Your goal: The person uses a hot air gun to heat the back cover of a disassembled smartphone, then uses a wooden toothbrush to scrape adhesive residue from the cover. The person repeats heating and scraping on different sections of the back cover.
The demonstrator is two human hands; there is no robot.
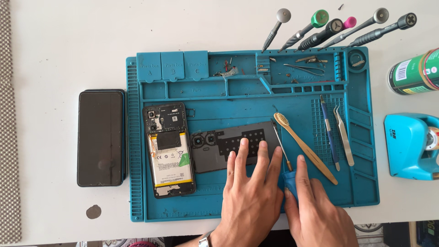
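My left hand (250, 192) lies flat on a grey phone back cover (215, 147), fingers spread on its right end. My right hand (315, 210) grips the blue handle of a small screwdriver (282, 145), whose thin shaft points up toward the cover's top right corner. An opened phone (168, 148) with its battery and circuit board showing lies just left of the cover. All of this rests on a blue repair mat (366, 151).
A bamboo brush (305, 147), a blue-handled tool (329, 132) and tweezers (344, 135) lie right of my hands. Several screwdrivers (329, 29) stand along the mat's top edge. A dark phone (100, 138) lies left of the mat; a green can (414, 72) and blue tape dispenser (411, 145) sit at right.
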